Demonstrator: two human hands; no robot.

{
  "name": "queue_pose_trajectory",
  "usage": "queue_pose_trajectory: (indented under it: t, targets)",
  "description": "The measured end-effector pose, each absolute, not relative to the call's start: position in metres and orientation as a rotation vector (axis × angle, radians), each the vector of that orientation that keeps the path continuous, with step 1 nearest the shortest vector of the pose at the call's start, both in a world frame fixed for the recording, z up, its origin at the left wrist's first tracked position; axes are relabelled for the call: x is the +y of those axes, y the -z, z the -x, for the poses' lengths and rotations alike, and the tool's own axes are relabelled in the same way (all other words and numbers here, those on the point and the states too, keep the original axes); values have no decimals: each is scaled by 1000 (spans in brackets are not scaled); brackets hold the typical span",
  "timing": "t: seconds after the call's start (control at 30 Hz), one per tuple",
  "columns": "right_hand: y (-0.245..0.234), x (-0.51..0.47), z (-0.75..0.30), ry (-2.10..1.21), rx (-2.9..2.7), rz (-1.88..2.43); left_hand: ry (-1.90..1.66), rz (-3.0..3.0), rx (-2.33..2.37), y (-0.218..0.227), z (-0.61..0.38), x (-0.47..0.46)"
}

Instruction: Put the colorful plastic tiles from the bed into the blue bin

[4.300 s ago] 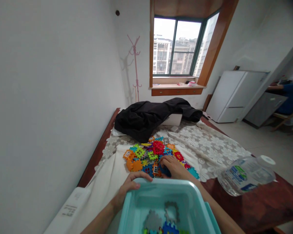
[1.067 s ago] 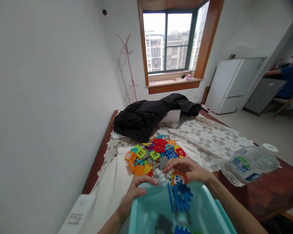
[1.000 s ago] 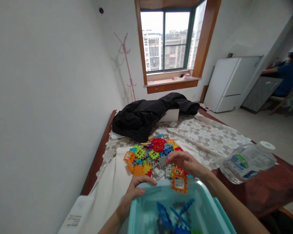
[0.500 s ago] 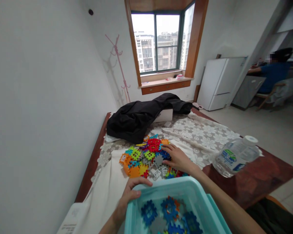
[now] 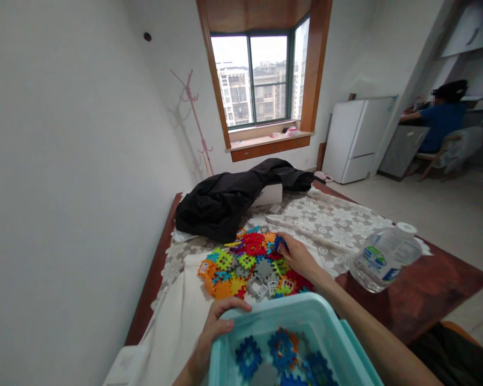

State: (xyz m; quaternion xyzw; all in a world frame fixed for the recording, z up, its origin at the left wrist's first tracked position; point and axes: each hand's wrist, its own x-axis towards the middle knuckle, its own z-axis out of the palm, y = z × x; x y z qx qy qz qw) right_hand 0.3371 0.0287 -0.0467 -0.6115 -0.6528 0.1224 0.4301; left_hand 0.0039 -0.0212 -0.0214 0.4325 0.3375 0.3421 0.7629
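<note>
Head view shows the left hand [image 5: 219,327] with its grip curled over the near rim of a teal bin [image 5: 326,324] at 6 o'clock, while the right hand [image 5: 301,257] reaches to 12 o'clock and closes its grip on a blue piece at the far edge of the block pile [image 5: 251,262] on the desk [image 5: 418,292]. Several blocks already lie in the bin, but most of the pile is left on the cloth, with a water bottle [image 5: 384,257] at 3 o'clock.

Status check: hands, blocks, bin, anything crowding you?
Left hand grips teal bin rim. Right hand on block pile, grip unclear. Water bottle beside right forearm.
</note>
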Motion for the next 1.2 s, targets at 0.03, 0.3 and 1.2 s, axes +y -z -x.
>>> queue_pose_trajectory:
  t: [0.03, 0.3, 1.2]
  targets:
    - [48, 29, -339, -306, -1612, 1520, -752, -934, 735, 23, -4, -21]
    - [35, 34, -338, -412, -1440, 1387, -760, -971, 749, 32, -2, -17]
    - [35, 10, -306, -350, -2004, 1649, -748, -997, 742, 18, -4, -20]
